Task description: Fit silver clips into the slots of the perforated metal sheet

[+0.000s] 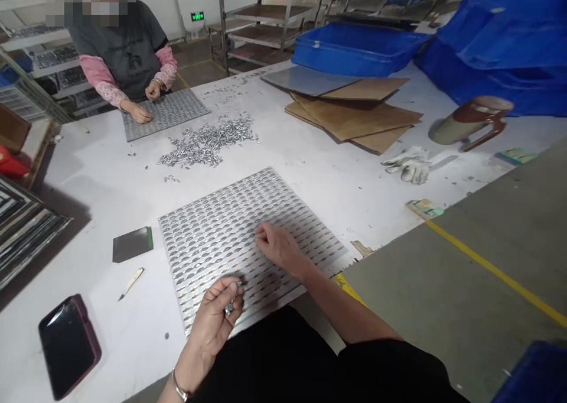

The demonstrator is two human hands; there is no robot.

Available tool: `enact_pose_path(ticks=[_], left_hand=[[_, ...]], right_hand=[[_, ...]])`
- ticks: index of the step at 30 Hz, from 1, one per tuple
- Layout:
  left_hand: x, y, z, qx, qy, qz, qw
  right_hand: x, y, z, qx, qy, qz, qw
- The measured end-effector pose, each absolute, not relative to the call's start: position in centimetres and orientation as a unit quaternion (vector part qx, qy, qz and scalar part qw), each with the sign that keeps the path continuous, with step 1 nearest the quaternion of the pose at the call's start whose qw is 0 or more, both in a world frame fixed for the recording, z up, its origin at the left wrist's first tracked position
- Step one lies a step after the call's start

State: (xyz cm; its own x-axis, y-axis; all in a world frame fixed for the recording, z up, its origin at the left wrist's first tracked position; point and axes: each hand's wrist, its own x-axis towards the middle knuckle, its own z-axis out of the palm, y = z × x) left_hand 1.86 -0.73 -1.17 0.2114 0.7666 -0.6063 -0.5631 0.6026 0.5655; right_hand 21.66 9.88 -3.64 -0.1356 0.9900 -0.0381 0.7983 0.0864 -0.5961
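In front of me lies a flat silvery board (217, 226) patterned with rows of small leaf-shaped slots. Dark metal pieces fill the far rows, while the near rows show brownish marks. Over its near edge, my left hand (217, 311) is closed around a few small shiny metal pieces (229, 308), one pinched at thumb and forefinger. My right hand (281, 246) rests at the board's middle right, its fingertips pinched together on the surface. Whatever is between those fingertips is hidden. Beyond the board spreads a heap of loose leaf-shaped metal pieces (210, 140).
Across the table a co-worker (128, 54) handles a similar board (177, 110). A phone (68, 347), a small knife (132, 283) and a dark flat plate (132, 244) lie left. Brown sheets (354, 116), gloves (410, 165), a mug (469, 119) and blue crates (354, 48) occupy the right.
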Motion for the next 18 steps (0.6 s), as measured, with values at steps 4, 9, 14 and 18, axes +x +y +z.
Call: enact_pose_path(ticks=[4, 9, 14, 18], left_hand=[[2.6, -0.7, -1.0, 0.109, 0.444, 0.444, 0.771], [3.7, -0.7, -0.7, 0.129, 0.433, 0.454, 0.768], [4.4, -0.2, -0.2, 0.161, 0.453, 0.441, 0.758], [3.7, -0.2, 0.1, 0.128, 0.462, 0.43, 0.765]], right_hand=[[21.5, 8.1, -2.6, -0.605, -0.714, 0.236, 0.262], [20.9, 3.3, 0.1, -0.431, -0.729, 0.384, 0.369], [21.4, 3.0, -0.2, -0.471, -0.661, 0.44, 0.384], [23.3, 7.1, -1.9, -0.579, -0.64, 0.345, 0.369]])
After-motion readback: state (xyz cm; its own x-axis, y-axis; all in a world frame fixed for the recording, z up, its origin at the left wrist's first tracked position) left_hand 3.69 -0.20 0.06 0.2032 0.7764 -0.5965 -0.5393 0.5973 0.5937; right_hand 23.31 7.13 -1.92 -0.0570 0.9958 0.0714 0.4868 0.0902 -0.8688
